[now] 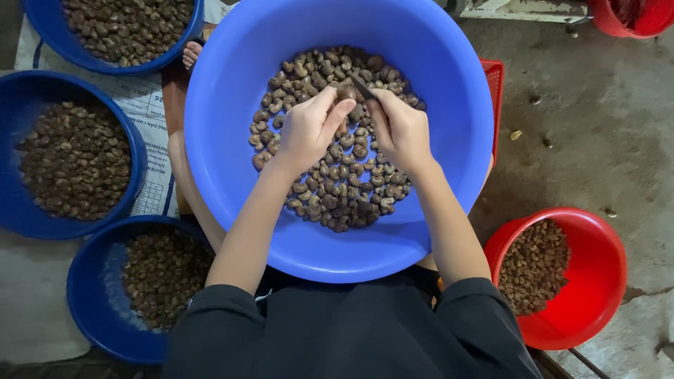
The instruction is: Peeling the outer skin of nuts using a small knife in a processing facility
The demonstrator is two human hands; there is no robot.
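A large blue basin point(449, 91) rests on my lap, its bottom covered with several brown, kidney-shaped nuts point(344, 189). Over the pile, my left hand point(305, 130) pinches one nut point(346, 91) between thumb and fingers. My right hand point(400, 130) grips a small dark-bladed tool point(361, 87) whose tip touches that nut. Both hands meet above the far middle of the basin.
Three dark blue basins of brown nuts stand at my left: one at the top point(49, 31), one in the middle point(133, 161), one near my knee point(84, 295). A red basin point(604, 281) of nuts sits at the right on a concrete floor. A red crate edge point(495, 77) shows behind the big basin.
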